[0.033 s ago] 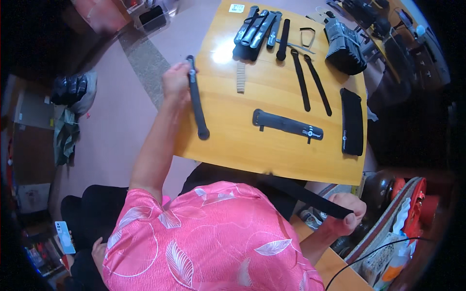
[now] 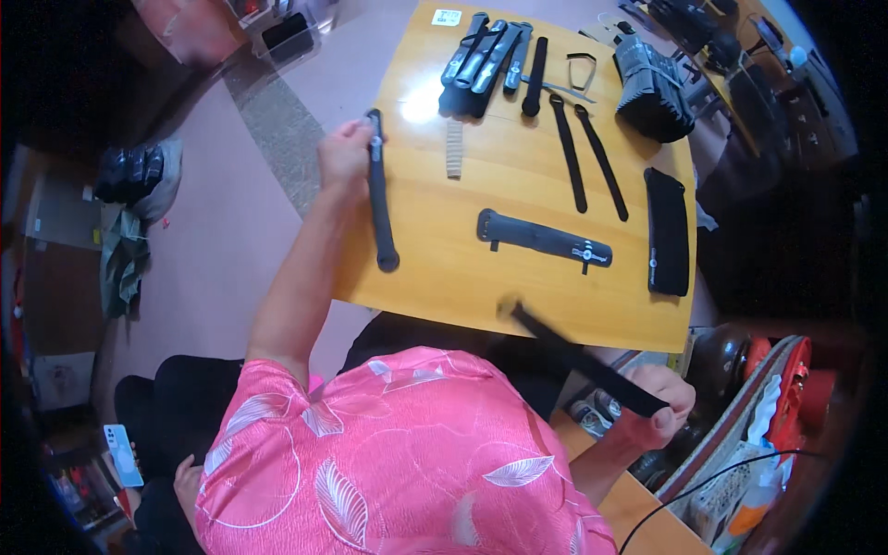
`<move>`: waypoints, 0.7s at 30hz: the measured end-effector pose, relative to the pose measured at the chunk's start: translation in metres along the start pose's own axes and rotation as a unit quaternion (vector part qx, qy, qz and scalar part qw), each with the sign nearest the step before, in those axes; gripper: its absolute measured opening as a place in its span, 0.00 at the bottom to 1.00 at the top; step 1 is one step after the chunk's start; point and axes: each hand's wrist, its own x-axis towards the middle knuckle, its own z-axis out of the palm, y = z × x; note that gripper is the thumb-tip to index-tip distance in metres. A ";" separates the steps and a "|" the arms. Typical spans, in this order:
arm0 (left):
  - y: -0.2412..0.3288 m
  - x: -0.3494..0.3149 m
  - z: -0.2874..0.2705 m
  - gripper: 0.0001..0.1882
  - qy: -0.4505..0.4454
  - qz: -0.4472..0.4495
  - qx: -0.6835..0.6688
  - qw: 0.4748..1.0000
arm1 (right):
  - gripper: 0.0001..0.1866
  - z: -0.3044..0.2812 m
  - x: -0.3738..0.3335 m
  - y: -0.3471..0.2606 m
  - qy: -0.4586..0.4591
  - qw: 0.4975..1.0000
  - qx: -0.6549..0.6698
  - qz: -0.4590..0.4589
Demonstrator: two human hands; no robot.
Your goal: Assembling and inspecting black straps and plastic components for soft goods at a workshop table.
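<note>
At the table's left edge, my left hand [image 2: 345, 155] pinches the top end of a dark grey strap [image 2: 380, 208] with a rounded lower end. Off the near right corner, my right hand [image 2: 668, 400] grips one end of a black strap [image 2: 597, 368]. This strap's free end, blurred, reaches over the table's front edge. A wider grey strap [image 2: 546, 238] with two small black tabs and white print lies between my hands. Beyond it are two thin black straps [image 2: 569, 153] [image 2: 601, 162] and a short beige ribbed strip [image 2: 454, 151].
On the yellow wooden table [image 2: 425, 268], several grey straps are piled [image 2: 486, 60] at the far side. A tied bundle of dark straps [image 2: 652, 88] stands far right, with a folded black piece [image 2: 667, 231] nearer. Cluttered goods [image 2: 758, 435] sit right of me; someone's phone [image 2: 122, 455] shows lower left.
The free end of the strap in my right hand has swung up over the table's edge. My left hand and its strap have shifted slightly right.
</note>
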 end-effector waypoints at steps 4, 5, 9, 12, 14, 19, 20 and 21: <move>-0.022 -0.002 0.016 0.15 -0.061 0.059 0.198 0.977 | 0.16 0.006 0.002 0.005 0.010 0.997 -0.073 -0.023; -0.021 -0.005 0.015 0.15 -0.014 0.180 0.352 0.918 | 0.16 0.007 0.004 0.006 0.020 0.994 -0.102 -0.039; 0.019 -0.065 0.038 0.24 -0.034 0.428 0.390 0.815 | 0.17 0.015 0.013 0.009 0.045 0.985 -0.166 -0.033; 0.052 -0.150 0.068 0.25 -0.369 0.424 0.214 0.799 | 0.19 0.035 0.028 0.016 0.032 0.984 -0.176 0.001; 0.048 -0.179 0.082 0.26 -0.450 0.432 0.170 0.763 | 0.20 0.042 0.034 0.017 0.078 0.993 -0.069 0.061; 0.016 -0.194 0.067 0.15 -0.470 0.244 0.126 0.839 | 0.20 0.007 0.031 0.019 0.152 0.988 0.001 -0.002; 0.018 -0.189 0.062 0.15 -0.473 0.241 0.124 0.838 | 0.20 -0.006 0.027 0.024 0.155 0.988 -0.001 -0.001; 0.022 -0.183 0.056 0.12 -0.511 0.168 0.163 0.827 | 0.18 -0.018 0.023 0.031 0.172 0.984 0.034 0.029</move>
